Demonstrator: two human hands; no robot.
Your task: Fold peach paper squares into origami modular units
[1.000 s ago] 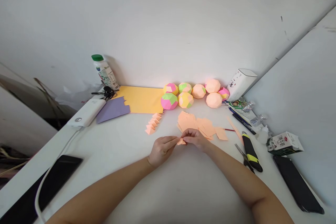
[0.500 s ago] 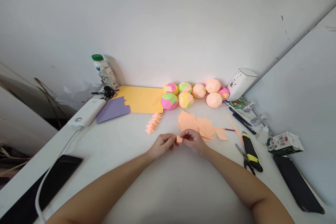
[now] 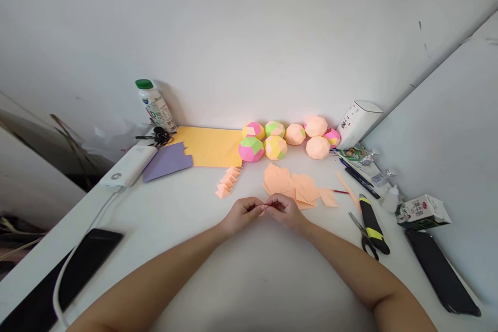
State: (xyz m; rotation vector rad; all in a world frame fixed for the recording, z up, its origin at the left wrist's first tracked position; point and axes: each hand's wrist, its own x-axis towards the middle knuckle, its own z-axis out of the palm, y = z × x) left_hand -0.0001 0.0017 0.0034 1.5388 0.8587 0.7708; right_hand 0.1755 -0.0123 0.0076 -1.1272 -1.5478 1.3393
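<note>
While the left hand (image 3: 241,216) and right hand (image 3: 288,211) pinch a peach paper piece (image 3: 263,210) (mid-fold, I'd judge), the next crease needs steady pressure.

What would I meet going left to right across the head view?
Black slab → purple sheet → left hand → right hand → paper diamond → scissors → carton.

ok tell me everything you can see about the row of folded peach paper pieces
The row of folded peach paper pieces lies on the white table, slanting rightward toward its far end. Each looks like a small creased paper peak, close-set and apparently overlapping. It sits just in front of the yellow sheet; the left hand is near but apart.
</note>
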